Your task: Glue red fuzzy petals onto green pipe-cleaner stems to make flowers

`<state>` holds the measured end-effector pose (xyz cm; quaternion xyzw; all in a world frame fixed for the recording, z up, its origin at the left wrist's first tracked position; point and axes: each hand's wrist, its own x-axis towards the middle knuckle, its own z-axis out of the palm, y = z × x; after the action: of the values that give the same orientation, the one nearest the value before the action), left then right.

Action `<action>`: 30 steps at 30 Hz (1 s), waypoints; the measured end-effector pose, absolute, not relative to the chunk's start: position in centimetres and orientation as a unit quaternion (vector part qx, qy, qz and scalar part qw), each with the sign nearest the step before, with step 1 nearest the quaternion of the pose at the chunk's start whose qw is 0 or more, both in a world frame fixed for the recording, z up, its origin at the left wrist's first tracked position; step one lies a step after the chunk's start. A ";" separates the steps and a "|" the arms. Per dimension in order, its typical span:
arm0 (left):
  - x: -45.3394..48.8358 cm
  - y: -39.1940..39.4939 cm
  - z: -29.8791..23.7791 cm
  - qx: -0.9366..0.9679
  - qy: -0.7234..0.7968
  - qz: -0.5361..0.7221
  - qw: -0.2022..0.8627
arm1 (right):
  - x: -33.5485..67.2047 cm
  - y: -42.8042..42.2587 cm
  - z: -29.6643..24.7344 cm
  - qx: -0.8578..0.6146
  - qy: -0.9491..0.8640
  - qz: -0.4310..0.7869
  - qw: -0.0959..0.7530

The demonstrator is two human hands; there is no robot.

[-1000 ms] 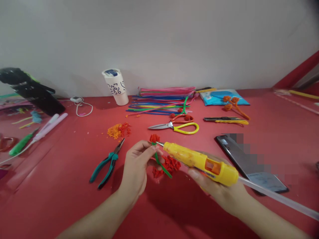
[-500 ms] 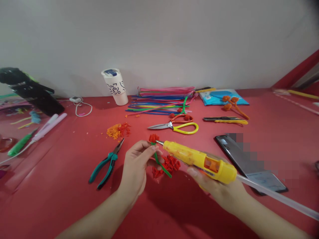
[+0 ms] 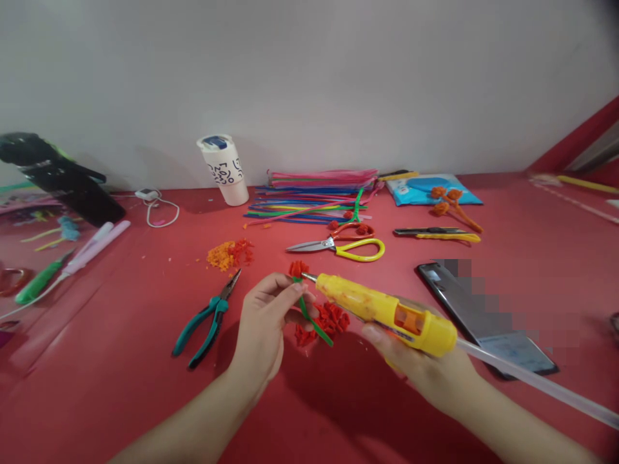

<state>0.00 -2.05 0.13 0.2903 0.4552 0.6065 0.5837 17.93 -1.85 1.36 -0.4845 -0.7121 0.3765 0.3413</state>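
Observation:
Between thumb and fingers, my left hand [image 3: 271, 309] pinches a green pipe cleaner stem [image 3: 318, 330] with a red fuzzy flower head [image 3: 298, 269] at its top. My right hand [image 3: 425, 370] is wrapped round a yellow hot glue gun [image 3: 382, 309]. The gun's metal nozzle [image 3: 310, 277] points left and is right at the base of the red head; whether it touches cannot be made out. A long clear glue stick [image 3: 536, 381] sticks out of the gun's back. Under the stem lies a pile of red pieces [image 3: 331, 320], partly hidden by my left fingers.
Teal-handled pliers [image 3: 213, 316] lie left, below orange and red clippings [image 3: 227, 254]. Scissors [image 3: 338, 246], pipe cleaners [image 3: 309, 193] and a white tumbler [image 3: 225, 171] are farther back. On the right are a phone [image 3: 464, 309], a cutter [image 3: 430, 231] and a blue packet [image 3: 411, 191].
Almost nothing differs. The glue gun's rear end has shifted very slightly left, while its nozzle stays at the flower head's base.

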 end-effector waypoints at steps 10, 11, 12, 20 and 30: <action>0.0 -2.0 0.2 0.285 0.457 0.609 0.582 | 17.8 -2.0 1.7 -0.481 -0.715 0.377 0.339; 0.0 -2.1 0.2 0.287 0.457 0.609 0.581 | 17.8 -1.9 1.8 -0.480 -0.713 0.380 0.341; 0.0 -2.1 0.2 0.289 0.458 0.610 0.579 | 17.8 -1.9 1.8 -0.478 -0.712 0.383 0.343; -0.1 -1.9 0.4 0.312 0.471 0.620 0.545 | 17.6 -2.0 2.1 -0.482 -0.704 0.398 0.337; -0.7 -0.9 0.2 0.274 0.468 0.630 0.556 | 18.7 1.2 0.9 -0.575 -0.595 0.486 0.280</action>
<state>-0.75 -0.89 0.16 0.2737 0.4680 0.6297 0.5564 18.66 1.23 0.90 -0.5754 -0.5949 0.4861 0.2804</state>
